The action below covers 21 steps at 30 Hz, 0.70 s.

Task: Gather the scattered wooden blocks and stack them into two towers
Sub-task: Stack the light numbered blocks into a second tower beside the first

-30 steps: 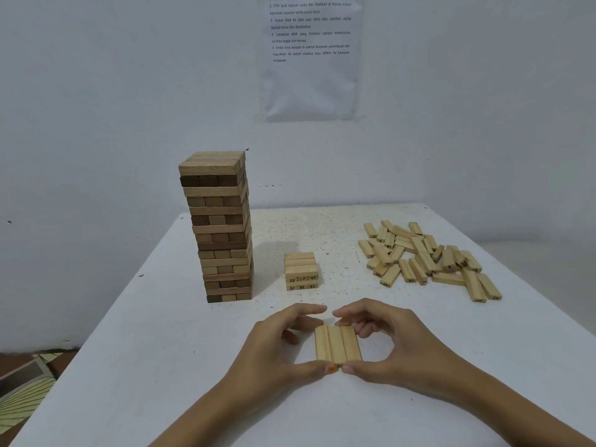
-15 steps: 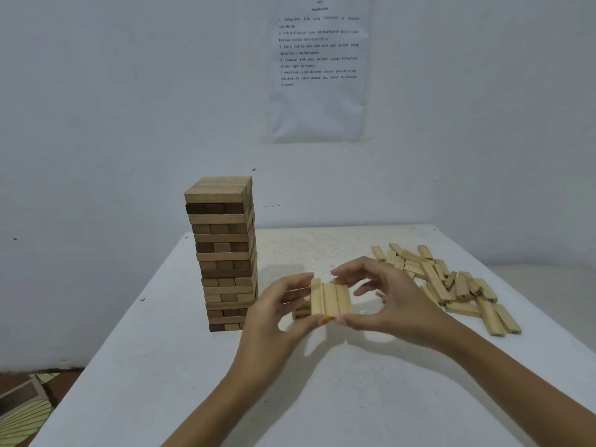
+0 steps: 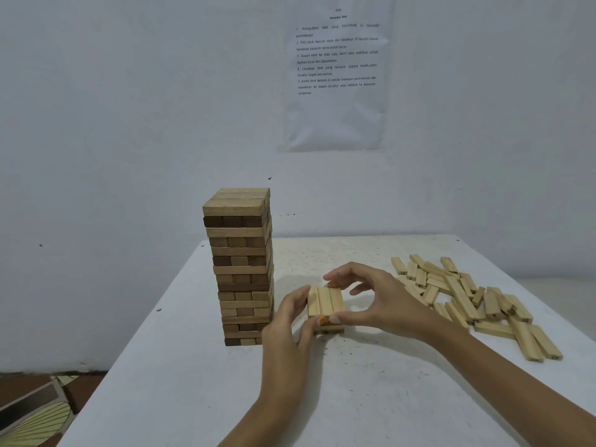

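A tall tower (image 3: 240, 266) of mixed dark and light wooden blocks stands at the table's left. Just right of it is a short pale stack (image 3: 329, 330), mostly hidden by my hands. A row of three pale blocks (image 3: 325, 301) lies side by side on top of that stack. My left hand (image 3: 287, 321) holds the row at its left and near edge, and my right hand (image 3: 371, 301) pinches it from the far and near sides. A heap of loose pale blocks (image 3: 464, 295) lies to the right.
The white table (image 3: 193, 382) is pushed against a pale wall; its left edge drops to a tiled floor with a patterned mat (image 3: 32, 417). A printed sheet (image 3: 335, 72) hangs on the wall behind.
Both hands lifted the row of three blocks off the near table surface, carried it away from me and brought it down onto the short stack. The camera tilted upward.
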Tool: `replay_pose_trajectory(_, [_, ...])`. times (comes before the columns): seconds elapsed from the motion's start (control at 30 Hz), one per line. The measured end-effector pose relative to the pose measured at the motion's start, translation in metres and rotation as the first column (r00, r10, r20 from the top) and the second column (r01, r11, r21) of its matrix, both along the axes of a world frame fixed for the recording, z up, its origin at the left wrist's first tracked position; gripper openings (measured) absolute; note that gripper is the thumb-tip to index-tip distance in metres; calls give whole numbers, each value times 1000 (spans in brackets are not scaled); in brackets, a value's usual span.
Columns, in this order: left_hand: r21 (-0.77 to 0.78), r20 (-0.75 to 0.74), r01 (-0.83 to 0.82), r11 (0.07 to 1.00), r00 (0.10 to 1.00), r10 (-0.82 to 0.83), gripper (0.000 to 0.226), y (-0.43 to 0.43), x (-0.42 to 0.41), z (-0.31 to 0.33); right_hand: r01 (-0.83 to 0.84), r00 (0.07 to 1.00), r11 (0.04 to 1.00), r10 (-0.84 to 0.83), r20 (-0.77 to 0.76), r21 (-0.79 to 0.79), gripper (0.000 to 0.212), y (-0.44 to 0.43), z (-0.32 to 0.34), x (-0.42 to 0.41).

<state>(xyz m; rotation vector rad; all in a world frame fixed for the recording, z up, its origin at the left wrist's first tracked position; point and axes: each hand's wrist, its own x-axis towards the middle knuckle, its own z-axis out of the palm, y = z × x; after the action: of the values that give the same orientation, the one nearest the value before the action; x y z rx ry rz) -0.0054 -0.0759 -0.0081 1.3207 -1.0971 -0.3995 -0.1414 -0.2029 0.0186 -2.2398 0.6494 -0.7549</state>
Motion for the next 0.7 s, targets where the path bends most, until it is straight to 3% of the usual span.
replay_pose_trajectory(0.1, [5, -65, 26, 1000, 998, -26, 41, 0, -1, 4, -5, 1000, 1000, 5, -6, 11, 51, -3, -3, 3])
replay_pose_trajectory(0.7, [47, 36, 24, 999, 999, -25, 35, -12, 0, -2, 26, 1000, 999, -26, -18, 23, 48, -13, -11, 5])
